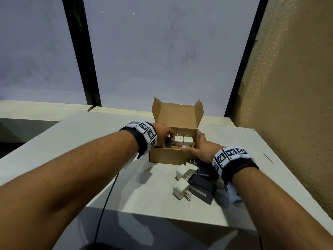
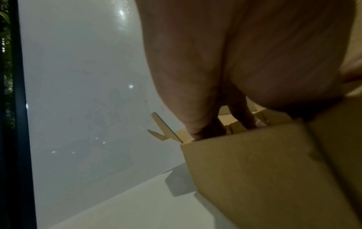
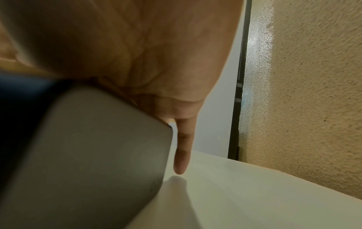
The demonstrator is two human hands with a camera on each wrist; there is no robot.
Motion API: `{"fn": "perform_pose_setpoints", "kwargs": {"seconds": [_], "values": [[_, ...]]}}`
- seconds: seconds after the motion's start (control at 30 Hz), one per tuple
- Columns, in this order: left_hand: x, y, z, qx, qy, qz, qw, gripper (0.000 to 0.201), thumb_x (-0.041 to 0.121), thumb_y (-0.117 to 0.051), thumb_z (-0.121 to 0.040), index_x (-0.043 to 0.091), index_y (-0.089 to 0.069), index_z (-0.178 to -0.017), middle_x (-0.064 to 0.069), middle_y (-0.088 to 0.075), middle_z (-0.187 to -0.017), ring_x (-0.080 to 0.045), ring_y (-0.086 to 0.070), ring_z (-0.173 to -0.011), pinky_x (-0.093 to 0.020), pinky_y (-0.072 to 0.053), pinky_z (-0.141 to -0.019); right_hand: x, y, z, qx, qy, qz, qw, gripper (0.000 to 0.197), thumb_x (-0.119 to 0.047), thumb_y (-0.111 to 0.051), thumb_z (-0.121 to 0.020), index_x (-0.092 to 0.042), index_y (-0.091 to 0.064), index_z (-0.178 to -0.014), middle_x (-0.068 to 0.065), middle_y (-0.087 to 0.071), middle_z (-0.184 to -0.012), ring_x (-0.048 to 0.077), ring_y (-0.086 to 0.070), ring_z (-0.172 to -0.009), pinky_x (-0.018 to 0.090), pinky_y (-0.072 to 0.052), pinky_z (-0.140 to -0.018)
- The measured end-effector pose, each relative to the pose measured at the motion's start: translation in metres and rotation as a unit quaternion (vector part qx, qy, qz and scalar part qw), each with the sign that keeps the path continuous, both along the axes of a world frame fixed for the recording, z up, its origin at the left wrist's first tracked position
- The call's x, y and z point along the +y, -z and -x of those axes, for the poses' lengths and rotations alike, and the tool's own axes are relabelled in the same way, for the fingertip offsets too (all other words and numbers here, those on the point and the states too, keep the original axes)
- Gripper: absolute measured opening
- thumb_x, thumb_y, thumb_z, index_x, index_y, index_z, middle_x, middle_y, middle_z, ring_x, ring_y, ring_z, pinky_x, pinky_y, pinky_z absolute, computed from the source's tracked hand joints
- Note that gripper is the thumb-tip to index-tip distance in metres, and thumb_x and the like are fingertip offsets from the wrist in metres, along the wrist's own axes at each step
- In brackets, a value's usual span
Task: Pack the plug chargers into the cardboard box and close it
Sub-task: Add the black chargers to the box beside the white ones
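The cardboard box (image 1: 167, 156) stands open on the table, its lid (image 1: 177, 114) raised at the back. Two white plug chargers (image 1: 183, 141) stand inside it with prongs up. My left hand (image 1: 170, 139) reaches into the box's left end, its fingers (image 2: 195, 124) curled round a black charger (image 1: 168, 144) that is mostly hidden. My right hand (image 1: 196, 145) rests against the box's front right corner, thumb straight along the front rim and little finger (image 3: 182, 155) straight down. In front of the box lie two white chargers (image 1: 180, 189) and two black chargers (image 1: 202, 189).
The pale table (image 1: 108, 141) ends in a front edge just below the loose chargers. A rough tan wall (image 1: 288, 105) rises close on the right. Frosted window panes with black frames (image 1: 86, 60) stand behind. A black cable (image 1: 106, 201) hangs over the table's front edge.
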State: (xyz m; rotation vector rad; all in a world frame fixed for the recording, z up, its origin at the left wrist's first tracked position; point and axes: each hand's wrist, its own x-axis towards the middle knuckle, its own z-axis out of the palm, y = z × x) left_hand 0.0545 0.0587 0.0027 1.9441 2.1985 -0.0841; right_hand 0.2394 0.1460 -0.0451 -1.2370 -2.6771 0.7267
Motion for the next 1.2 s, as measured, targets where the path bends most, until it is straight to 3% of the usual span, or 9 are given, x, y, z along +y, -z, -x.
{"fn": "perform_pose_setpoints", "kwargs": {"seconds": [0.2, 0.3, 0.6, 0.77, 0.93, 1.07, 1.2], "values": [[-0.002, 0.0, 0.001, 0.005, 0.025, 0.007, 1.0, 0.035, 0.018, -0.073, -0.081, 0.024, -0.067, -0.115, -0.001, -0.067, -0.114, -0.02, -0.06, -0.101, -0.037, -0.053, -0.092, 0.002, 0.001, 0.0, -0.002, -0.003, 0.001, 1.0, 0.106, -0.078, -0.051, -0.077, -0.023, -0.003, -0.153, 0.005, -0.047, -0.146, 0.028, -0.055, -0.123, 0.039, -0.043, -0.102], [-0.005, 0.0, 0.002, 0.0, 0.03, 0.005, 1.0, 0.032, 0.021, -0.071, -0.083, 0.027, -0.068, -0.115, 0.001, -0.068, -0.115, -0.02, -0.062, -0.102, -0.037, -0.052, -0.095, 0.002, 0.001, 0.0, -0.001, -0.003, 0.001, 1.0, 0.105, -0.077, -0.051, -0.078, -0.022, -0.002, -0.153, 0.005, -0.047, -0.146, 0.028, -0.055, -0.123, 0.038, -0.043, -0.1], [-0.011, -0.002, -0.003, -0.002, 0.026, 0.016, 1.0, 0.033, 0.01, -0.053, -0.09, 0.025, -0.067, -0.115, 0.006, -0.07, -0.109, -0.016, -0.062, -0.098, -0.036, -0.052, -0.093, -0.001, -0.001, -0.001, 0.006, 0.0, -0.001, 1.0, 0.104, -0.074, -0.052, -0.079, -0.021, -0.002, -0.153, 0.006, -0.05, -0.143, 0.03, -0.056, -0.122, 0.038, -0.042, -0.099], [-0.016, -0.006, -0.006, -0.021, 0.037, 0.006, 0.999, 0.035, 0.007, -0.05, -0.092, 0.021, -0.065, -0.121, 0.003, -0.069, -0.116, -0.017, -0.061, -0.106, -0.033, -0.05, -0.096, 0.001, 0.001, 0.0, -0.004, 0.002, -0.004, 1.0, 0.107, -0.078, -0.05, -0.076, -0.021, -0.002, -0.153, 0.006, -0.048, -0.145, 0.03, -0.055, -0.123, 0.04, -0.043, -0.1], [-0.015, -0.003, -0.002, -0.037, 0.034, 0.01, 0.999, 0.034, 0.01, -0.055, -0.093, 0.024, -0.064, -0.122, 0.002, -0.069, -0.118, -0.019, -0.062, -0.107, -0.037, -0.051, -0.097, 0.001, 0.002, 0.001, 0.001, 0.001, 0.0, 1.0, 0.11, -0.081, -0.05, -0.074, -0.022, -0.002, -0.153, 0.007, -0.047, -0.146, 0.03, -0.055, -0.123, 0.043, -0.043, -0.103], [-0.016, 0.0, -0.002, -0.036, 0.036, 0.004, 0.999, 0.033, 0.012, -0.058, -0.093, 0.023, -0.063, -0.124, 0.002, -0.067, -0.12, -0.017, -0.061, -0.108, -0.031, -0.049, -0.096, -0.001, 0.002, 0.001, 0.013, 0.002, 0.003, 1.0, 0.111, -0.083, -0.05, -0.069, -0.026, -0.005, -0.152, 0.005, -0.044, -0.148, 0.03, -0.055, -0.123, 0.044, -0.044, -0.103], [-0.018, 0.001, 0.0, -0.031, 0.045, 0.004, 0.998, 0.031, 0.014, -0.057, -0.094, 0.023, -0.064, -0.123, 0.004, -0.068, -0.117, -0.015, -0.061, -0.106, -0.024, -0.046, -0.087, -0.001, 0.0, 0.001, 0.017, -0.002, 0.006, 1.0, 0.114, -0.086, -0.049, -0.065, -0.026, -0.006, -0.152, 0.004, -0.039, -0.15, 0.028, -0.052, -0.126, 0.044, -0.043, -0.104]]}}
